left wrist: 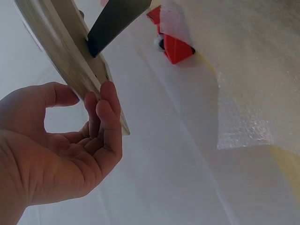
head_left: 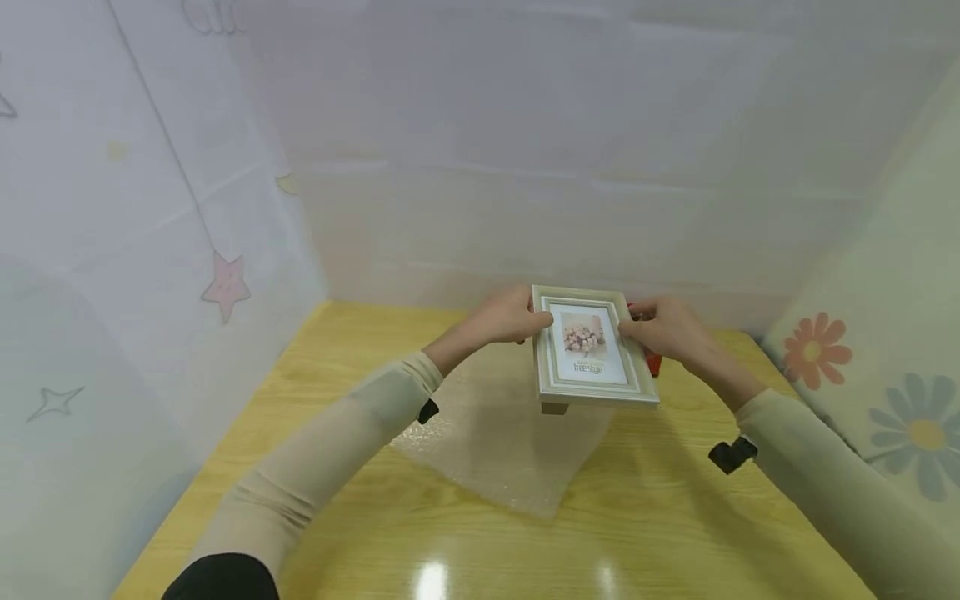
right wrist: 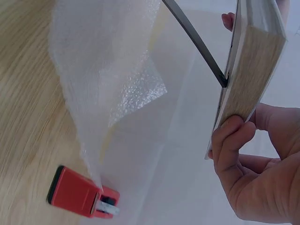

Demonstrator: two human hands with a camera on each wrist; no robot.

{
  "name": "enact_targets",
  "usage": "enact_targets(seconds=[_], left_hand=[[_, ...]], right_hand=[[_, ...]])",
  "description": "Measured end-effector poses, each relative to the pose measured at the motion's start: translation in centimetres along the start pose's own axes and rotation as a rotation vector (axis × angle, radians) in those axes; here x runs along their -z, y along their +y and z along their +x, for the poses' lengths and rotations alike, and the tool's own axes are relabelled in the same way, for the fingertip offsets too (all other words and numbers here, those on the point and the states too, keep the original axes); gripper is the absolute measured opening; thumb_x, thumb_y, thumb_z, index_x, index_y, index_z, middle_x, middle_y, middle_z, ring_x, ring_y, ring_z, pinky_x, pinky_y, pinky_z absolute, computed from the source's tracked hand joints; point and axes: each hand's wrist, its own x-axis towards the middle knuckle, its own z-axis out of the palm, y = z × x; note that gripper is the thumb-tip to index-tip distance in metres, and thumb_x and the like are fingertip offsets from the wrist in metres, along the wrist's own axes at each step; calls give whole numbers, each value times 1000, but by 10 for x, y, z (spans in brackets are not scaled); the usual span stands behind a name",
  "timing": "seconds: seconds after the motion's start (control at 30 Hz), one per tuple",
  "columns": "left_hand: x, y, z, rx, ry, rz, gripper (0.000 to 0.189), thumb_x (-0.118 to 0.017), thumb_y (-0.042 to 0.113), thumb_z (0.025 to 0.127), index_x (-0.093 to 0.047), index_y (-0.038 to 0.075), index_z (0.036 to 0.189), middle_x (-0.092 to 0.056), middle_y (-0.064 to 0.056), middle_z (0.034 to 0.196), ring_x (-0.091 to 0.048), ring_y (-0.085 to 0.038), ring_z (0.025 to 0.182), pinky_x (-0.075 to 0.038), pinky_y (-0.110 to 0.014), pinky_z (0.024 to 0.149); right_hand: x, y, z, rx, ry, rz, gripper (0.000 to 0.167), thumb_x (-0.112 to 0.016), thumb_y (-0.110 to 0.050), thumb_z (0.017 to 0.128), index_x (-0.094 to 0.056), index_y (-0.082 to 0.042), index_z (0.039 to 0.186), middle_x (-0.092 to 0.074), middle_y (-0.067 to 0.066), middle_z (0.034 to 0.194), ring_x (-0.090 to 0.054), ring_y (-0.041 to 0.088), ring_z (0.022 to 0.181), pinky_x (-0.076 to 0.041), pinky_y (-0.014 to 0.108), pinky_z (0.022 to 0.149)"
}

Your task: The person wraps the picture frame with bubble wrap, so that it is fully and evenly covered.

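Both hands hold a picture frame [head_left: 592,385] with a pale, silvery-edged border, raised above the table and tilted so its front faces up. Flowers and the words "free style" show on its insert. The left hand [head_left: 510,317] pinches the left edge, thumb on the front and fingers behind. On the opposite edge, the right hand [head_left: 667,329] grips in the same way. A dark stand leg [left wrist: 117,23] sticks out from the back in both wrist views. Beneath the frame, a sheet of clear bubble wrap [head_left: 502,450] lies on the table.
The yellow wood-grain table [head_left: 450,533] meets a pale cloth backdrop [head_left: 525,217] behind and at both sides. A red object with a black base and a pale end piece [right wrist: 77,192] sits on it, mostly hidden behind the frame and right hand in the head view.
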Motion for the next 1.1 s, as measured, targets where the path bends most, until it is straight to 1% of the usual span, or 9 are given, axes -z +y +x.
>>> enact_targets(seconds=[0.1, 0.23, 0.3, 0.43, 0.63, 0.77, 0.9, 0.97, 1.1], left_hand=[[1, -14, -1, 57, 5, 8, 42, -56, 22, 92, -43, 16, 52, -46, 3, 46, -39, -10, 41, -27, -24, 42], [1, -34, -2, 121, -5, 32, 42, -55, 25, 94, -45, 16, 54, -54, -1, 50, -50, -13, 45, -32, -25, 43], [0, -44, -1, 134, -6, 45, 42, -54, 26, 95, -45, 16, 55, -56, -3, 51, -49, -14, 45, -31, -26, 43], [-4, -59, 3, 111, -1, 60, 40, -54, 25, 96, -47, 15, 58, -54, -2, 51, -44, -14, 43, -32, -27, 43], [-28, -76, 11, 61, 0, 57, 30, -54, 26, 98, -57, 13, 71, -57, 1, 55, -46, -10, 44, -34, -25, 42], [-47, -87, 12, 50, 30, 54, 28, -55, 25, 99, -58, 10, 75, -50, 3, 56, -40, -9, 45, -32, -25, 41], [-63, -96, 12, 38, 51, 69, 27, -52, 23, 101, -59, 11, 78, -45, 3, 56, -36, -9, 44, -31, -26, 41], [-70, -101, 11, 57, 46, 70, 31, -50, 22, 103, -57, 10, 75, -43, 2, 56, -34, -9, 44, -30, -26, 41], [-83, -113, 10, 116, 22, 27, 24, -46, 22, 105, -56, 5, 91, -49, -3, 67, -38, -11, 50, -34, -28, 45]], right_hand=[[-16, -1, 15, -34, -27, 26, 47, -66, -21, 96, -63, 9, 132, -66, 26, 119, -68, 18, 73, -58, 33, 64], [-35, -3, 28, -61, -67, 68, 43, -67, -21, 95, -67, 7, 128, -68, 25, 117, -67, 18, 71, -59, 39, 71], [-41, -2, 33, -67, -82, 113, 41, -66, -20, 95, -67, 6, 127, -69, 23, 114, -67, 17, 72, -59, 42, 74], [-50, 3, 40, -60, -122, 211, 33, -65, -18, 98, -70, 6, 121, -72, 18, 103, -67, 18, 74, -59, 42, 76], [-61, 22, 43, -94, -146, 293, 28, -66, -13, 98, -71, 9, 115, -72, 12, 90, -66, 18, 71, -59, 39, 71], [-75, 40, 43, -126, -148, 340, 30, -65, -12, 98, -70, 10, 117, -70, 11, 87, -65, 17, 71, -59, 38, 72], [-90, 51, 44, -138, -121, 389, 28, -65, -10, 96, -69, 11, 115, -70, 10, 82, -63, 15, 67, -58, 34, 66], [-98, 55, 46, -133, -101, 404, 24, -65, -8, 95, -70, 11, 109, -68, 8, 77, -61, 14, 65, -57, 31, 63], [-113, 63, 50, -112, -86, 398, 15, -65, -8, 94, -68, 6, 89, -60, 4, 66, -56, 17, 61, -55, 37, 63]])
